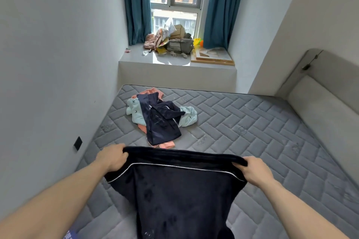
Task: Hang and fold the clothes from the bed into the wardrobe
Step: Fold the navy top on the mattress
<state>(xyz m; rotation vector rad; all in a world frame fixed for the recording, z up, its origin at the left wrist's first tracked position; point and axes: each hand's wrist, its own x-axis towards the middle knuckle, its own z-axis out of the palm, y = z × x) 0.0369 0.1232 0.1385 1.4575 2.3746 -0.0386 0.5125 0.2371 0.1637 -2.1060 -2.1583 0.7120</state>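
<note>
While we look down from the head camera, our left hand (112, 158) and right hand (254, 170) each grip a top corner of a dark navy garment (174, 190), stretched between them above the grey mattress (252, 132), pile of clothes (159, 116) beyond, near the window ledge (174, 62).

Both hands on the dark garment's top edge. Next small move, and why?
Probably lay it flat on the mattress to fold: the left hand and right hand grip the navy garment spread wide, hanging free above it.

Two hands (112, 158) (254, 170), one navy garment (174, 190), one clothes pile (161, 118)
</note>
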